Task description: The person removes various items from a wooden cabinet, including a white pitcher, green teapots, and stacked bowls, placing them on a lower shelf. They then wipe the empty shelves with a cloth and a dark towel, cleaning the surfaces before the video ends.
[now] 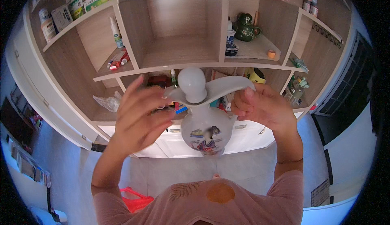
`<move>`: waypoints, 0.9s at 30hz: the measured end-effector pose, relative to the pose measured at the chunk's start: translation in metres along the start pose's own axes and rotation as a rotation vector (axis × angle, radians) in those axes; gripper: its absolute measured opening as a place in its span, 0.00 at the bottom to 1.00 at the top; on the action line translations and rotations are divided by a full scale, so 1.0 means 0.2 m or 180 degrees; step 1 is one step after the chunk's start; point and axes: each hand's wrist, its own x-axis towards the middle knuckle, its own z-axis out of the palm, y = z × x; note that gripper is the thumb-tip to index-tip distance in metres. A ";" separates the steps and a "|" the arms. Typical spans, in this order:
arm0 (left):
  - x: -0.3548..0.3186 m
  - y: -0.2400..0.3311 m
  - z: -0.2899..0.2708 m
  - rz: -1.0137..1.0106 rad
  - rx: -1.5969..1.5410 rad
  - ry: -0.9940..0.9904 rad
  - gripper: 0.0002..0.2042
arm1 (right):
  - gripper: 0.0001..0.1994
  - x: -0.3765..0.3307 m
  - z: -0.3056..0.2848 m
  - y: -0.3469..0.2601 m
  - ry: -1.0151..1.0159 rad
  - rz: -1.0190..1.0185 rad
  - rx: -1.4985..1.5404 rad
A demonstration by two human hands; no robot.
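Observation:
A white porcelain ewer (pixel 207 133) with a painted figure on its round belly is held up in front of me. Its wide flared lip stretches to both sides, and a smooth white bulb-shaped piece (pixel 192 83) stands in or behind the mouth. My right hand (pixel 262 107) is closed on the right end of the lip, by the handle, fingers curled. My left hand (pixel 140 117) is beside the lip's left end, fingers apart and slightly blurred; whether a fingertip touches the rim I cannot tell.
A wooden shelf unit (pixel 178 58) faces me, with white drawers (pixel 162 148) below. Medicine boxes (pixel 95 0) and a spray bottle (pixel 116 33) stand at left; a dark green teapot (pixel 247 27) and an orange tape roll (pixel 271 53) at right. A red item (pixel 136 200) lies low at left.

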 end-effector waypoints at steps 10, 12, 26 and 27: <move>-0.71 0.08 0.09 -0.1541 0.0587 0.0233 0.13 | 0.12 0.53 0.02 -0.36 -0.0159 -0.1244 -0.0269; -0.82 0.13 0.08 -0.2004 0.0577 0.0179 0.13 | 0.17 0.71 0.00 -0.42 0.0062 -0.1210 -0.0382; -1.32 0.49 0.08 -0.3382 0.0953 0.0472 0.10 | 0.11 1.48 -0.36 -0.34 0.1068 -0.0924 -0.0473; -1.30 0.48 0.09 -0.3372 0.0950 0.0489 0.10 | 0.11 1.49 -0.37 -0.35 0.1058 -0.0891 -0.0388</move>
